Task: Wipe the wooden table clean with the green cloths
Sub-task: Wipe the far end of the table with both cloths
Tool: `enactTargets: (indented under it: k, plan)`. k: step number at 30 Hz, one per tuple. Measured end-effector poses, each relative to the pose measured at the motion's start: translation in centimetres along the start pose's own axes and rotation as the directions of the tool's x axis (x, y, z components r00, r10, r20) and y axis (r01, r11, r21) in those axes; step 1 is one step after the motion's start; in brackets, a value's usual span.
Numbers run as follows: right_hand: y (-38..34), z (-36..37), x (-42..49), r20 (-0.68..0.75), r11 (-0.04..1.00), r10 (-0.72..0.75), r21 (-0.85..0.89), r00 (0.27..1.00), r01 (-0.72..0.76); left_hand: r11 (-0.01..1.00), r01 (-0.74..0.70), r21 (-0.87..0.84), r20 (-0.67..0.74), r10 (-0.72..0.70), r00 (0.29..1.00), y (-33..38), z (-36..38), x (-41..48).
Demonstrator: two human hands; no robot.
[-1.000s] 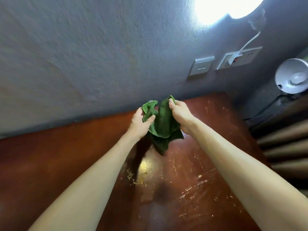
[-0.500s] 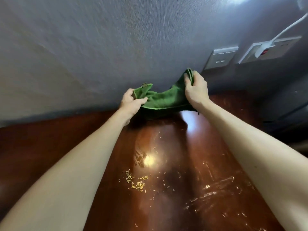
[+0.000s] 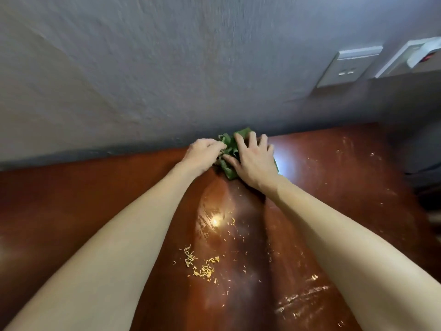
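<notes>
Right hand (image 3: 254,161) spread flat, pressing bunched cloth (image 3: 229,149) onto table (image 3: 334,177) by wall; left hand (image 3: 205,152) curled, pinching cloth edge

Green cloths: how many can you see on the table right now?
1 green cloth, bunched at the table's far edge by the wall, under the left hand and right hand. A second could be hidden beneath.

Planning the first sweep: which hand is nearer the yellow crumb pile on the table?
Left, only slightly. The left hand and right hand are both on the green cloth at the wall, well beyond the crumb pile, which lies nearer the left forearm.
</notes>
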State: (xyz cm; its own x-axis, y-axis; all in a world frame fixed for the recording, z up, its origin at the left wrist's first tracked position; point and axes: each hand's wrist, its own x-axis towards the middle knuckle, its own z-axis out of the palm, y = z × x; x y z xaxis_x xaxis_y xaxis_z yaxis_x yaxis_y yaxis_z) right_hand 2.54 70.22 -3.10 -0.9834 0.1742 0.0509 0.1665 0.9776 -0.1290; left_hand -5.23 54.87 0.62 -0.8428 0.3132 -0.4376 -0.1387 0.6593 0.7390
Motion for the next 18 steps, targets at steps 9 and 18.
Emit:
enactTargets:
  k: [9, 18]
  plan:
    - [-1.3, 0.2, 2.5, -0.105, 0.996, -0.091, -0.017, 0.990, 0.089, 0.913, -0.235, 0.334, -0.110, 0.285, 0.952, -6.4, -1.5, -0.9]
    - [0.6, 1.6, 1.4, -0.204, 0.995, -0.104, -0.009, 0.974, 0.104, 0.758, -0.507, 0.410, -0.164, 0.608, 0.777, -10.1, -0.1, -1.7]
